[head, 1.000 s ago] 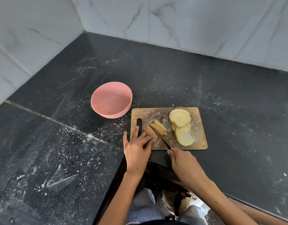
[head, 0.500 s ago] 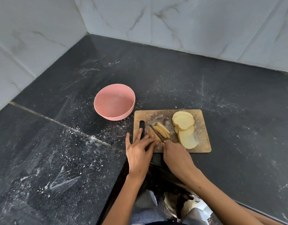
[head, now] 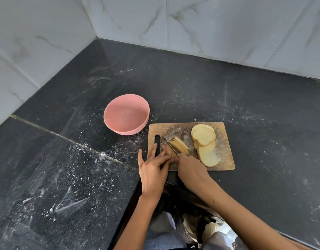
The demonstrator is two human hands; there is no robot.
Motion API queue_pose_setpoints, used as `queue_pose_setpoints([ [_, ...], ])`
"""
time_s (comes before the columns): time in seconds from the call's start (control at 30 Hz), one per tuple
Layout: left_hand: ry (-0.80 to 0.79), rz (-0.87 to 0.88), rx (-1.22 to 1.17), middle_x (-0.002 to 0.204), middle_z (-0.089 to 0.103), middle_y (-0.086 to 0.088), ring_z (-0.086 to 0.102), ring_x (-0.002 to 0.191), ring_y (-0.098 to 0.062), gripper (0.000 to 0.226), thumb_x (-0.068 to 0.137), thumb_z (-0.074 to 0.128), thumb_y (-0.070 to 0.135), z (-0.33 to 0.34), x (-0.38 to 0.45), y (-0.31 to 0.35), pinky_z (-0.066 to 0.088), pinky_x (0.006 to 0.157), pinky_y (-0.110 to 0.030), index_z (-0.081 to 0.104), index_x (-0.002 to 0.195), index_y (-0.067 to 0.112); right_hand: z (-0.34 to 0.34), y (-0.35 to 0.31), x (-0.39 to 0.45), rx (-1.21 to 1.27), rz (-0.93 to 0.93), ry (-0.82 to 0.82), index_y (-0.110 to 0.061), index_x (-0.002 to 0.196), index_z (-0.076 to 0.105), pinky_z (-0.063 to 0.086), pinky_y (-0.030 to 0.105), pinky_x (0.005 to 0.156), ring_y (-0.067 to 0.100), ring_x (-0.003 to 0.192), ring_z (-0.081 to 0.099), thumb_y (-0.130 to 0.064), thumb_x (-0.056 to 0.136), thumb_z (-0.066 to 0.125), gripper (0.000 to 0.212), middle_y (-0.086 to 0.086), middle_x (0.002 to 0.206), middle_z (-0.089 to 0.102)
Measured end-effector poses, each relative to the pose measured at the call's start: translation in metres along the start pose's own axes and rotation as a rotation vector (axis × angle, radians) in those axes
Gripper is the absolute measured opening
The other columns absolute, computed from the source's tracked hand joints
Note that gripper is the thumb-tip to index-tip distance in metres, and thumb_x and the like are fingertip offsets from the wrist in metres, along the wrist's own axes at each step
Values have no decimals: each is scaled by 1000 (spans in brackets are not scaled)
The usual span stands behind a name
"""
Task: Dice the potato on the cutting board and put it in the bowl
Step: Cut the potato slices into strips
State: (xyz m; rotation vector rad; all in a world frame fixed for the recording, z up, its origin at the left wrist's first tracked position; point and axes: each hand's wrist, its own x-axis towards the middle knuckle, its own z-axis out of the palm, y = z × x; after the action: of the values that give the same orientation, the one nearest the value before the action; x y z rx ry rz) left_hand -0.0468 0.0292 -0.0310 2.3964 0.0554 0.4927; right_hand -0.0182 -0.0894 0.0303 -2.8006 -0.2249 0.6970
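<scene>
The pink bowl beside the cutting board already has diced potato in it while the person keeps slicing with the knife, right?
Not quite. The head view shows the pink bowl holds no potato. All the potato is on the cutting board: round slices and a few cut strips. The right hand holds the knife; the left hand steadies the piece being cut.

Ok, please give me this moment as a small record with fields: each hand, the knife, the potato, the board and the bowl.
left hand: fingers straight, pressing a potato piece on the board
right hand: grips the knife handle
knife: blade down beside the potato strips
potato strips: a few, mid board
potato slices: uncut, overlapping, right part of board
cutting board: wooden, on the dark counter
bowl: pink, no potato inside, left of the board
</scene>
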Motion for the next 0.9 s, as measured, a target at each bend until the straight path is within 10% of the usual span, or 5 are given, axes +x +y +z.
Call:
queue_pose_setpoints([
  [0.9,34,32,63,105,73,2,57,123,-21,14,80,71,33,3,-5,-1,13,116,-46,78,88,24,10,60,-44,409,43,-84,-16,72,45,36,28,60,16,66,50,-36,102,34,38,-1,70,52],
])
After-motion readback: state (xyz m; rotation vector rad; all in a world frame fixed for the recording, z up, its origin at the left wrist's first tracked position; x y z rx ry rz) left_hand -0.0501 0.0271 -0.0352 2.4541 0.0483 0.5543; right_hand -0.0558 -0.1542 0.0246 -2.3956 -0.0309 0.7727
